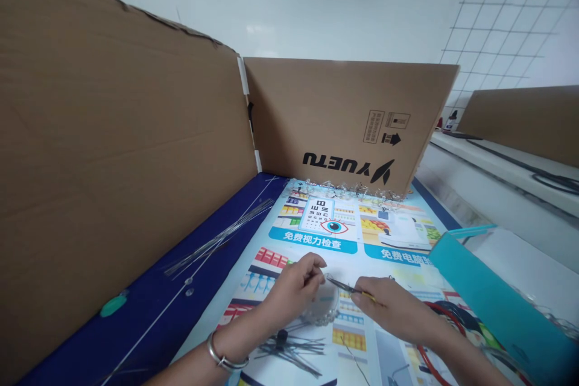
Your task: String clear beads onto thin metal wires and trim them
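My right hand (391, 304) is closed round a pair of pliers (344, 286) with yellow on the handle. The slim jaws point left and reach my left hand (301, 280), whose thumb and fingers are pinched together. Whatever small thing lies between those fingers and the plier tips is too fine to make out. Just below, partly behind my left hand, is a round clear piece (326, 312) with a bumpy rim. A bundle of thin metal wires (292, 348), dark at its middle, lies near my left forearm.
Cardboard panels (136, 108) stand at the left and the back (289, 114). Long thin rods (221, 238) lie on the blue cloth at left. Clear wiry pieces (353, 188) line the back panel. At right are a teal box (502, 295) and red cable (427, 359).
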`<state>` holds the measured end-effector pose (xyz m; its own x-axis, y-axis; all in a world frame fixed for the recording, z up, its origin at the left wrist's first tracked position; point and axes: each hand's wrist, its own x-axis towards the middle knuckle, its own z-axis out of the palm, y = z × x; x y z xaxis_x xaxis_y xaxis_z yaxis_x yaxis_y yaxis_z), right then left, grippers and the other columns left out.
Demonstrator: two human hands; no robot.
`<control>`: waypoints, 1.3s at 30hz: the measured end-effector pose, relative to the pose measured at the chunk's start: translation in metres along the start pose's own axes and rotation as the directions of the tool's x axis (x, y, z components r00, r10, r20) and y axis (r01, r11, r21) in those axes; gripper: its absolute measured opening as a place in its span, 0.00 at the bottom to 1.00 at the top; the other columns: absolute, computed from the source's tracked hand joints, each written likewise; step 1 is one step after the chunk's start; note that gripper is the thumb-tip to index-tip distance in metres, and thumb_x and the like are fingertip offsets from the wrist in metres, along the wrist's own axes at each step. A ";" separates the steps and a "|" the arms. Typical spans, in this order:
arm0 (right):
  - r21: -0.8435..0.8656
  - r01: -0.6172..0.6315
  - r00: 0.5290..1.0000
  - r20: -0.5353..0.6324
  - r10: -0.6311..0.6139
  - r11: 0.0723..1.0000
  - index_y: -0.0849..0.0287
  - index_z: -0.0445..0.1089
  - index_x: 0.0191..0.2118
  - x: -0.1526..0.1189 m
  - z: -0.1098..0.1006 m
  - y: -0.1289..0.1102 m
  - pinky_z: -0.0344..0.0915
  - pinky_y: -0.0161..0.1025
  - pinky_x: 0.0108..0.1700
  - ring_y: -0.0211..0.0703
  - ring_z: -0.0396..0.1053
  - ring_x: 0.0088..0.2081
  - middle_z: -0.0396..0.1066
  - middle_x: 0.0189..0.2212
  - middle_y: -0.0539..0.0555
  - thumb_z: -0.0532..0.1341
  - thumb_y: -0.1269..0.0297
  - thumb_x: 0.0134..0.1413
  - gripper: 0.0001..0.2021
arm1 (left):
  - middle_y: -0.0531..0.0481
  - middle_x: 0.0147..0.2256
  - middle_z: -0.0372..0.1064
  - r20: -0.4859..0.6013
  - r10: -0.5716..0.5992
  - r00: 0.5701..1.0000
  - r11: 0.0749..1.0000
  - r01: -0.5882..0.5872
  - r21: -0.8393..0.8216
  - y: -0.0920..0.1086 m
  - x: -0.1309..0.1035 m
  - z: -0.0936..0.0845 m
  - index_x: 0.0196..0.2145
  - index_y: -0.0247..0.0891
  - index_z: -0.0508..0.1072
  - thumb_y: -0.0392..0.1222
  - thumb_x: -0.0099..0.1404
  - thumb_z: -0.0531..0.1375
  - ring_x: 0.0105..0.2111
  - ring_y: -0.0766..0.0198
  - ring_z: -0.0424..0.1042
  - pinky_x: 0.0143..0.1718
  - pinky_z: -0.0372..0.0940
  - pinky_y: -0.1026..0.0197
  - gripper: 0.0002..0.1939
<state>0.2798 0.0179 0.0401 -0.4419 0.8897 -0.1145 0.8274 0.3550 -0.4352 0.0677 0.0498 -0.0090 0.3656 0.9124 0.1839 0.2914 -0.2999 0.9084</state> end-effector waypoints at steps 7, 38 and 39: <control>-0.146 -0.003 0.993 -0.117 -0.014 0.989 0.57 0.62 0.32 -0.006 -0.008 -0.010 0.54 0.35 0.30 0.42 0.63 0.32 0.66 0.29 0.52 0.48 0.60 0.59 0.10 | 0.57 0.26 0.65 -0.041 -0.008 0.999 1.000 0.008 0.007 0.001 0.001 -0.002 0.33 0.40 0.60 0.35 0.62 0.47 0.18 0.72 0.62 0.21 0.55 0.69 0.04; -0.886 0.210 0.893 0.001 -0.451 0.414 0.60 0.64 0.38 0.015 -0.036 -0.032 0.52 0.43 0.35 0.48 0.59 0.35 0.64 0.31 0.55 0.55 0.71 0.53 0.06 | 0.55 0.29 0.70 0.010 0.054 0.999 0.991 -0.055 0.122 0.011 0.001 -0.008 0.32 0.41 0.60 0.28 0.59 0.47 0.29 0.66 0.67 0.28 0.56 0.66 0.09; -0.886 0.213 0.892 0.004 -0.452 0.411 0.60 0.63 0.39 0.015 -0.036 -0.032 0.52 0.43 0.35 0.48 0.59 0.35 0.64 0.31 0.55 0.54 0.71 0.53 0.06 | 0.55 0.29 0.70 0.012 0.052 0.999 0.991 -0.053 0.123 0.011 0.001 -0.008 0.32 0.41 0.60 0.28 0.58 0.48 0.30 0.66 0.67 0.29 0.56 0.66 0.09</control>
<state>0.2595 0.0299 0.0844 -0.7696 0.6320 0.0908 0.5536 0.5897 0.5881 0.0640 0.0495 0.0041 0.3906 0.8922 0.2269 0.3776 -0.3800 0.8444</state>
